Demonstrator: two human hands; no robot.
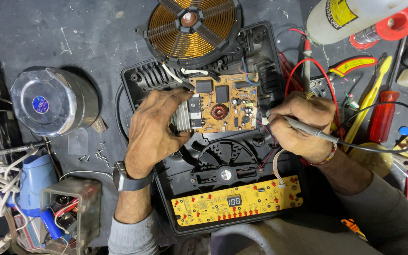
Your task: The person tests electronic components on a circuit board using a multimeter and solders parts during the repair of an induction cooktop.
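Observation:
An opened black induction cooker base [279, 89] lies on the dark bench. My left hand [154, 127] rests on the silver heat sink [181, 120] at the left edge of the orange circuit board [225, 106], fingers curled over it. My right hand [298, 127] grips a grey probe [308, 130] with a black lead, its tip hidden at the board's right edge. The copper coil [192, 26] sits lifted to the far side. A black fan [225, 172] and a yellow control board [237, 203] lie nearer me.
A shiny metal canister [48, 101] stands at left, with small screws [100, 158] scattered beside it. Wires and a clear plastic box [72, 208] crowd the lower left. A white bottle [350, 16], solder spool [395, 23], screwdrivers [383, 115] and red leads [308, 71] fill the right.

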